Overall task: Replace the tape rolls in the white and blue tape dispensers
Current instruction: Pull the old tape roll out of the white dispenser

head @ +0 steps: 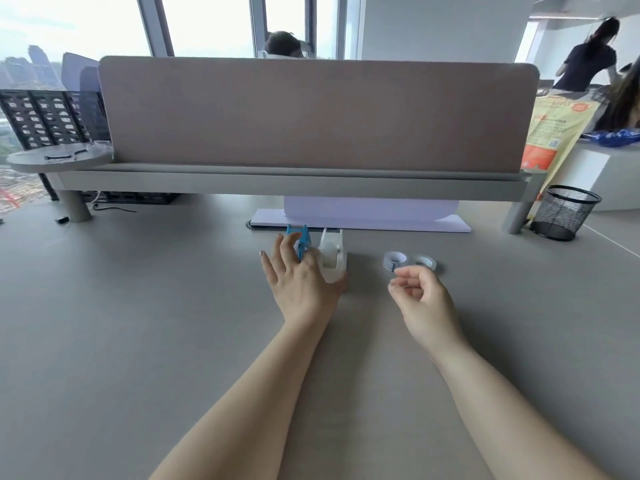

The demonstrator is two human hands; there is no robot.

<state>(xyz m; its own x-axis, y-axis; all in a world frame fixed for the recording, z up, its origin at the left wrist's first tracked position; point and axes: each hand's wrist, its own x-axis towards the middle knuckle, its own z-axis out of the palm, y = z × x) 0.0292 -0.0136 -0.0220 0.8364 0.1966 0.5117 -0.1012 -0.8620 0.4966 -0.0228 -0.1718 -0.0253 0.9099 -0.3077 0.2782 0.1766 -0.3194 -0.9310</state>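
Note:
A white tape dispenser (333, 255) and a blue tape dispenser (300, 241) stand side by side on the grey desk (138, 323). My left hand (300, 276) hovers over them with fingers spread, covering the blue one's near part; whether it touches them I cannot tell. To the right lie two tape rolls, one printed (394, 260) and one clear (424, 261). My right hand (420, 294) is just in front of the rolls, fingers loosely curled, holding nothing.
A raised shelf with a pink divider panel (311, 112) runs across the back of the desk. A lilac board (363, 216) lies beneath it behind the dispensers. A black mesh pen cup (562, 213) stands at the right. People are beyond the divider.

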